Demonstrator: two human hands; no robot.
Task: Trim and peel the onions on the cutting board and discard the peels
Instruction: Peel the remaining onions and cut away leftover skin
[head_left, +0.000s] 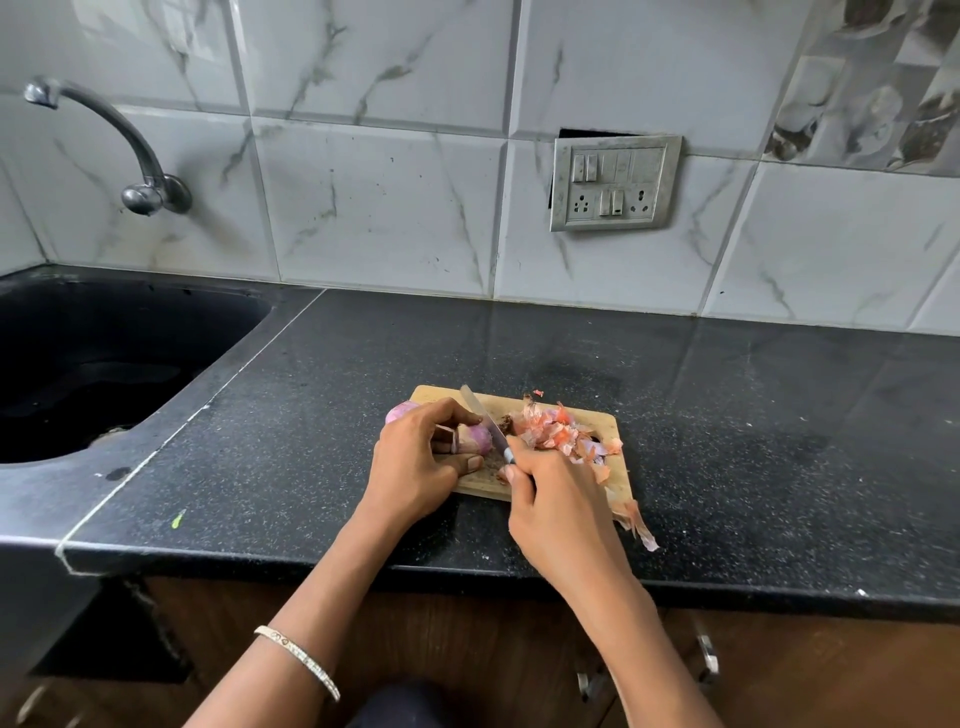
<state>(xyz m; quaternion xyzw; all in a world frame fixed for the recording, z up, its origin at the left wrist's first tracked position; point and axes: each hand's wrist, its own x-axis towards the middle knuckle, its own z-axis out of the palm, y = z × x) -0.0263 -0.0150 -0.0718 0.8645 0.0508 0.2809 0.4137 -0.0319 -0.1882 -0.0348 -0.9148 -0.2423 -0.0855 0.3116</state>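
On a pale rectangular wooden cutting board (602, 422), the left hand (415, 462) curls round a glossy purple onion (477, 439) at the board's left end. The right hand (556, 499) grips a slim steel knife (480, 413), its handle hidden. Papery pink peels (553, 428) heap on the board's right.

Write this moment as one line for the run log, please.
left hand: holds onion on cutting board | right hand: holds knife, blade at onion | peels: piled on board
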